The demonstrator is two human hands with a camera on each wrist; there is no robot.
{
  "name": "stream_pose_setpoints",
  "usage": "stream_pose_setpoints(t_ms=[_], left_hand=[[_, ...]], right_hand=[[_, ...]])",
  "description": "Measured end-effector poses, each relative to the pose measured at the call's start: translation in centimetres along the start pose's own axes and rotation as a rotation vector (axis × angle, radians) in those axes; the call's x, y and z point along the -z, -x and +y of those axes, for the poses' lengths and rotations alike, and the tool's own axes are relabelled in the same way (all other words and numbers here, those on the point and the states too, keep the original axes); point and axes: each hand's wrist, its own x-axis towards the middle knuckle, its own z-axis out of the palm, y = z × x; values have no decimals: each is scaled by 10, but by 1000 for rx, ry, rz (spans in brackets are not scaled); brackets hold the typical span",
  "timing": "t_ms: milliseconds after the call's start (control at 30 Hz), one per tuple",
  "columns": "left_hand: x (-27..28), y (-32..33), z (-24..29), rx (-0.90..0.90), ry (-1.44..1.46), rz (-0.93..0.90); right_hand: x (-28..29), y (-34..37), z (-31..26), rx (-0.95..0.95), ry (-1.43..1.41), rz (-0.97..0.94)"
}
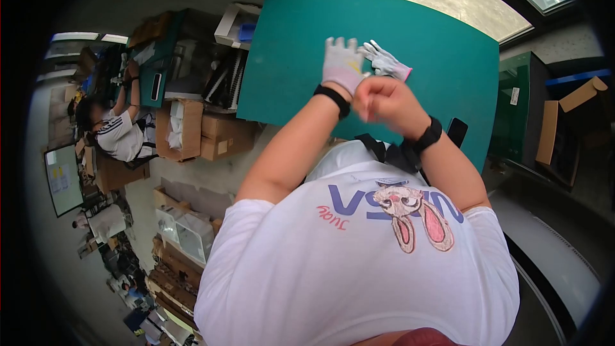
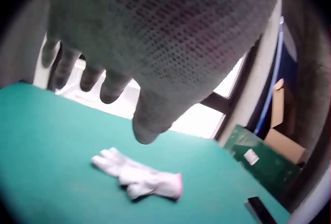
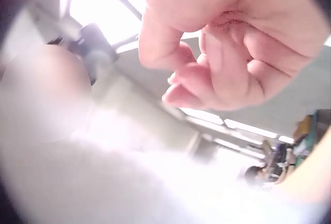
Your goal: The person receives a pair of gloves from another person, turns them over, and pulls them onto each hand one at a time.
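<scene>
My left hand (image 1: 343,67) wears a white knit glove and is raised above the green table (image 1: 288,38), its fingers straight and spread. The same gloved hand (image 2: 155,43) fills the top of the left wrist view. A second white glove (image 1: 389,64) with a pink cuff lies flat on the table, also seen in the left wrist view (image 2: 147,177). Bare, my right hand (image 1: 386,101) is beside the left wrist. In the right wrist view the right hand's fingers (image 3: 207,79) are curled in with the thumb against them, and nothing shows between them.
A dark phone (image 1: 456,131) lies near the table's right edge. Left of the table are a white box (image 1: 229,27) and cardboard boxes (image 1: 224,138). A green case (image 1: 514,112) stands at the right. Another person (image 1: 122,131) sits at a table far left.
</scene>
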Motion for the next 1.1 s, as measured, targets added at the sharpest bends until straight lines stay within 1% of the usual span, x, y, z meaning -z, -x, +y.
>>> stream_pose_setpoints(t_ms=[33, 67, 133, 167, 200, 233, 267, 333, 400, 433, 500, 567, 600, 667, 700, 767, 800, 833, 933, 1000, 1033, 1067, 1100], left_hand=[[-16, 2, -4, 129, 83, -128], [-39, 4, -6, 205, 127, -165], [-37, 7, -7, 199, 386, -67], [-37, 9, -11, 100, 438, 16], [-26, 15, -10, 87, 436, -39], [-12, 12, -9, 77, 432, -74], [0, 10, -8, 66, 430, -114], [13, 8, -3, 23, 308, -62], [20, 4, 0, -33, 160, -38], [10, 4, -1, -54, 101, 53], [7, 1, 2, -118, 59, -57], [8, -1, 3, -154, 226, -122], [13, 4, 5, -155, 417, -137], [-10, -1, 9, -101, 703, -165], [-57, -15, 13, -45, 797, -176], [-66, -17, 13, -104, 588, -38], [-33, -7, 9, -216, 282, 107], [-14, 0, 7, -323, -27, 247], [-31, -11, 8, -310, 257, 49], [-42, -18, 18, -211, 481, 126], [-42, -21, 19, -162, 589, 166], [-43, -26, 14, -5, 1216, 183], [-13, -28, 5, 176, 1840, 188]], right_hand=[[-20, 10, -19, -60, -152, -154], [-44, 16, -35, -70, -101, -416], [-40, 12, -50, 186, 276, -326], [-26, 6, -47, 149, 219, -92], [-3, -3, -41, 98, 168, 134], [18, -14, -15, 175, 342, 252], [22, -18, -5, 175, 529, 262], [22, -20, 8, 168, 894, 282], [17, -22, 12, 232, 902, 291], [13, -22, 11, 272, 926, 293], [9, -25, 16, 357, 1026, 304], [11, -30, 25, 383, 1161, 321], [11, -30, 26, 393, 1230, 328], [17, -28, 21, 109, 850, 252], [19, -27, 18, -26, 655, 212], [16, -28, 19, -52, 381, 177], [14, -27, 20, -67, 243, 158], [12, -24, 19, -83, 234, 129], [5, -20, 9, -95, 252, 70], [2, -18, 6, -75, 319, 62], [3, -17, -2, -67, 206, 73], [7, -15, -9, -60, 93, 82], [14, -12, -12, 20, -30, 203]])
